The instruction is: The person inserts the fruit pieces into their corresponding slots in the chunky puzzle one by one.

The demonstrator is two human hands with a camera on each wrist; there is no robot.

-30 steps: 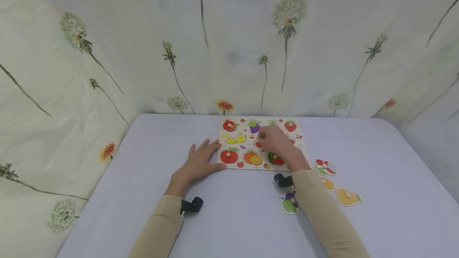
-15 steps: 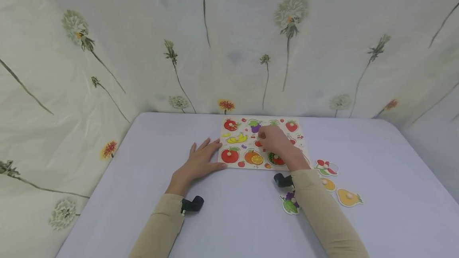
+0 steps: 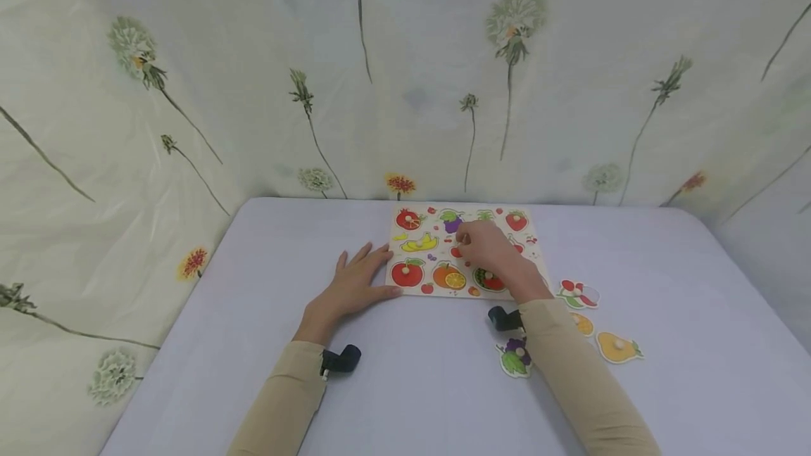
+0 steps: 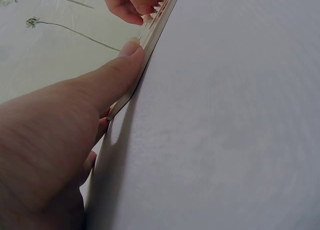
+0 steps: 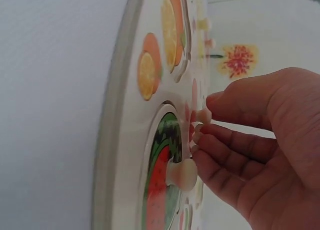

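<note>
A broad table (image 3: pixel 405 385) with a smooth, pale lavender-white surface and rounded far corners stands before me, its back edge close against a pale floral wall covering (image 3: pixel 412 55). Tall dandelions on thin stems and a few red-and-yellow blooms are printed across it; on the left side it looks creased and slightly glossy. The light is soft and even.

Near the table's far edge, around its middle, a fruit puzzle board (image 3: pixel 441 250) lies flat, showing an apple, bananas, an orange, a watermelon and a strawberry, some with wooden knobs. The person's left hand (image 3: pixel 356 283) rests against its left side, fingers spread wide, thumb on the near edge. The right hand (image 3: pixel 491 248) reaches over the middle, thumb and fingertips narrowed around a small wooden knob (image 5: pixel 202 116); the piece beneath is mostly hidden.

On the table, to the board's right and nearer me, lie loose pieces: a red-and-green one (image 3: pixel 578 294), a pear (image 3: pixel 617 347), purple grapes (image 3: pixel 515 359), and an orange-yellow one (image 3: pixel 583 324) partly covered by a beige sleeve (image 3: pixel 576 378).
</note>
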